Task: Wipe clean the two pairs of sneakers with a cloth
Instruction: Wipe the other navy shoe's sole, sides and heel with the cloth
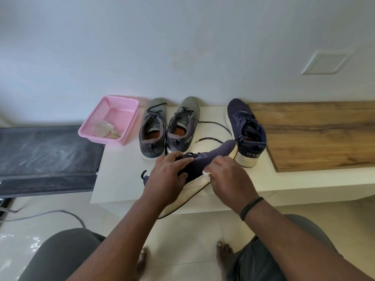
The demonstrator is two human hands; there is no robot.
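in the head view, a pink basket (109,120) is seen on the bench (119,179), well to the left of the left hand's fingers (178,159) and further back; a crumpled pale cloth (106,128) lies inside it. a navy sneaker (205,165) is held tilted over the near edge of the bench, its pale sole turned toward the camera and its toe pointing away to the right. the left hand (165,177) is curled round its collar and laces, with the thumb pressed on the side of the upper. the right hand (229,179) is pressed against the sneaker's side by the sole, its fingers (218,165) curled over a small white cloth (206,173), of which only a corner shows.

just beyond the left fingers a grey pair of sneakers (168,126) stands side by side, toes to the wall, with a loose black lace (213,124) trailing to the right. beyond the right fingers the second navy sneaker (246,132) stands upright, its heel just beside the toe of the held one. a wooden board (316,134) lies to the right of it. a dark slab (46,157) sits far left of the fingers, and a grey cable (50,213) runs along the floor below it.
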